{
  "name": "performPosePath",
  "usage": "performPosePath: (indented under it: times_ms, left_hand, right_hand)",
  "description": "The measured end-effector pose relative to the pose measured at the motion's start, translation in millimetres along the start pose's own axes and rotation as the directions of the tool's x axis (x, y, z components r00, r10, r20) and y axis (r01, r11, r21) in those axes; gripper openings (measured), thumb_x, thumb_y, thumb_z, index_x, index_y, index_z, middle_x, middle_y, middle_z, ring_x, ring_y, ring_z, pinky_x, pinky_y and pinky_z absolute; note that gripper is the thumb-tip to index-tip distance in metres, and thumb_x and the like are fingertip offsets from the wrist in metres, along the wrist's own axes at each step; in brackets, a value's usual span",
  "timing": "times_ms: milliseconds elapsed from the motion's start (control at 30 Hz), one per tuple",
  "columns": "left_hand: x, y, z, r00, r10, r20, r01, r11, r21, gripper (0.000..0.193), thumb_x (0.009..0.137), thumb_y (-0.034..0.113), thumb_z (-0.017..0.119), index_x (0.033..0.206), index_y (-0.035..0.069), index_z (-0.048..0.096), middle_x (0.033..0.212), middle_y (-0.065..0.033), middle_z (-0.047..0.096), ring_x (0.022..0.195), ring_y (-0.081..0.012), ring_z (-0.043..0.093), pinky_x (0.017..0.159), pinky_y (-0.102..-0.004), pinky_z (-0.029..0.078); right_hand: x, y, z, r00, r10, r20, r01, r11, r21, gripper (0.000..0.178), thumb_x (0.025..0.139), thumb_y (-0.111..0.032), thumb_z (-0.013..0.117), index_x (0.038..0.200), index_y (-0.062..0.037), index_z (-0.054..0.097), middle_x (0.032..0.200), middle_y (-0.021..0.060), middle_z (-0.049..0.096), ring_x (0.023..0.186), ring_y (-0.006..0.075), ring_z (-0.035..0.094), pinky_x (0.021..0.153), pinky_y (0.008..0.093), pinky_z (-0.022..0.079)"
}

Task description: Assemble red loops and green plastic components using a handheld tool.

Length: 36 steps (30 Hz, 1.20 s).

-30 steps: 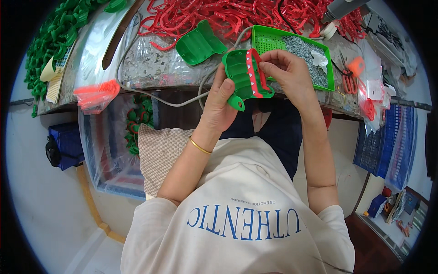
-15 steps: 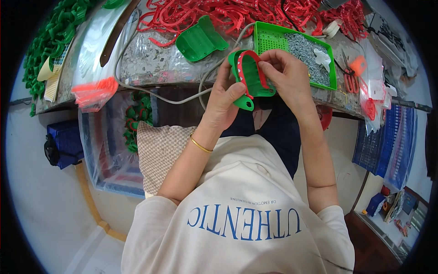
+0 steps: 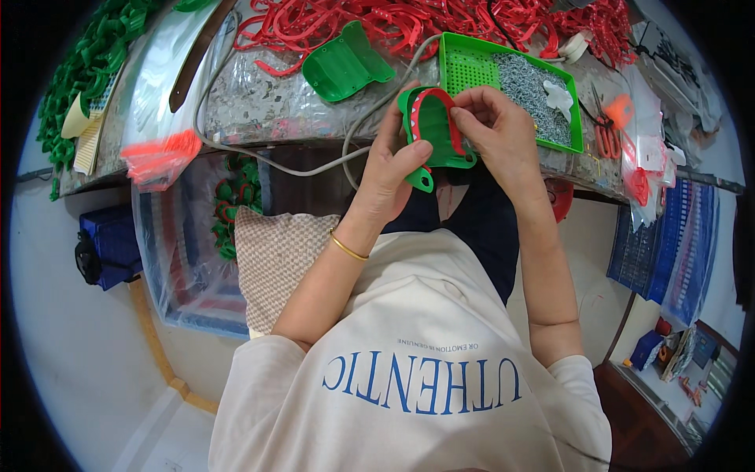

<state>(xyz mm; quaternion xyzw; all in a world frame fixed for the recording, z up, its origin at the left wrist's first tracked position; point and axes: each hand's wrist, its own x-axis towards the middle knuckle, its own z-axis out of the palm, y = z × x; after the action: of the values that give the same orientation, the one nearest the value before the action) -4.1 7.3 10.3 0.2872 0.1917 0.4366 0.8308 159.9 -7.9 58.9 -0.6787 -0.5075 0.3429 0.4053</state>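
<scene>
My left hand [image 3: 391, 164] is closed round a curved green plastic piece [image 3: 443, 145] with a holed tab at its lower end, held in front of the table's near edge. Along the inside rim of that piece runs a bent red strip [image 3: 416, 122] with white, tooth-like triangles. My right hand [image 3: 503, 134] pinches the strip's right side between thumb and fingers; the fingertips hide the exact contact. A second green plastic piece [image 3: 346, 64] lies unrolled on the table just beyond my left hand.
Behind lies a heap of red strips [image 3: 377, 23]. A green tray [image 3: 470, 75] holds small metal fasteners [image 3: 523, 90]; orange-handled pliers [image 3: 605, 140] lie right of it. A grey cable [image 3: 271, 164] loops over the table edge. Green parts [image 3: 86, 86] pile up far left, above a lined crate [image 3: 193, 318].
The green piece and red strip have tilted slightly in my hands. My right fingers have shifted a little along the strip's right side. Both hands keep their hold.
</scene>
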Motion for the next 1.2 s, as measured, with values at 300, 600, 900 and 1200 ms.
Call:
performPosePath:
  times_ms: [300,600,900,1200]
  left_hand:
    - [0,4,9,0.958,-0.212,0.192,0.246,0.953,-0.175,0.093,0.075,0.052,0.066,0.149,0.013,0.027,0.135,-0.0162,0.051,0.119,-0.0338,0.056,0.099,-0.0469,0.048]
    - [0,-25,2,0.962,-0.167,0.218,0.261,0.8,-0.54,0.093,0.073,0.04,0.074,0.15,0.016,0.027,0.13,-0.019,0.053,0.112,-0.0375,0.057,0.095,-0.0502,0.049]
    - [-6,-33,4,0.941,-0.199,0.272,0.319,0.789,-0.526,0.084,0.073,0.039,0.074,0.146,0.023,0.036,0.127,-0.0155,0.054,0.113,-0.0378,0.055,0.095,-0.0492,0.047]
    - [-9,-52,17,0.879,-0.348,0.326,0.474,0.711,-0.52,0.081,0.073,0.037,0.074,0.144,0.021,0.038,0.127,-0.0163,0.053,0.112,-0.0407,0.056,0.097,-0.0508,0.048]
  right_hand:
    - [-6,0,-17,0.965,0.091,0.245,-0.205,0.846,0.493,0.034,0.085,-0.006,0.062,0.118,-0.002,0.054,0.095,0.0033,0.063,0.068,0.0058,0.057,0.058,0.0191,0.046]
    - [-14,14,-15,0.969,0.083,0.231,-0.204,0.796,0.569,0.038,0.084,-0.005,0.062,0.12,-0.0029,0.051,0.093,0.0043,0.06,0.068,0.006,0.056,0.059,0.0197,0.045]
    - [39,-13,-97,0.546,-0.394,-0.739,0.563,0.826,-0.024,0.03,0.092,-0.014,0.064,0.117,-0.0004,0.055,0.111,0.0082,0.06,0.101,0.0143,0.058,0.087,0.0264,0.047]
    - [131,-66,-177,0.869,-0.495,0.004,0.485,0.853,0.195,0.054,0.085,-0.027,0.075,0.13,-0.0069,0.052,0.107,0.0031,0.061,0.104,0.0137,0.059,0.082,0.0331,0.052]
